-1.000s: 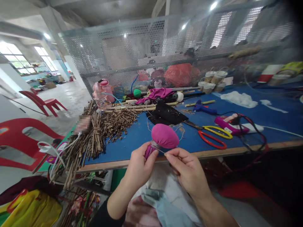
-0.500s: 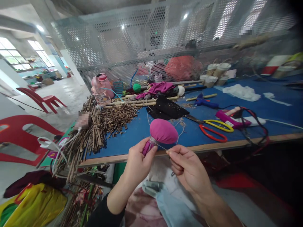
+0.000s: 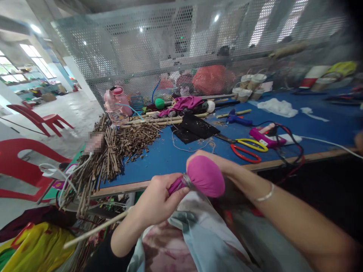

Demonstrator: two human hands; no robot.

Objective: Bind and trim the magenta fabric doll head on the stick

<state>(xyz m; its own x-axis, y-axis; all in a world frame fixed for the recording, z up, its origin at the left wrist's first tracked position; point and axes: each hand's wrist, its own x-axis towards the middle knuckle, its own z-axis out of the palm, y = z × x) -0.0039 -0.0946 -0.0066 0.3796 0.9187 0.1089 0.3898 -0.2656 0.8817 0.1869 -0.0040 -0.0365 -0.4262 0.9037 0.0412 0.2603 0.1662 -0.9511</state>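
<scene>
My left hand point(image 3: 157, 200) is closed on the gathered cloth neck of a magenta cloth-covered ball point(image 3: 206, 176). Grey thread point(image 3: 187, 181) is wound around that neck, beside the thumb and fingertips. The ball tilts to the right, in front of the table's edge. My right hand point(image 3: 197, 154) reaches behind the ball's far side; its fingers are hidden there. A pale stick point(image 3: 98, 228) juts out to the lower left from under my left wrist; whether it joins the ball's neck is hidden. Loose thread point(image 3: 181, 148) lies on the blue tabletop point(image 3: 133, 173) beyond the ball.
Scissors point(image 3: 246, 151) with red and yellow handles rest by black cloth point(image 3: 195, 126). Right of them lie a blue glue gun point(image 3: 239, 119) and a magenta device point(image 3: 266, 139) with cables. Bundled twigs point(image 3: 112, 151) cover the table's left end. A perforated metal screen point(image 3: 159, 49) stands behind.
My right hand has gone from pulling the thread taut in front to behind the ball. The ball has tipped rightward and come lower and closer. The pale stick has come into view.
</scene>
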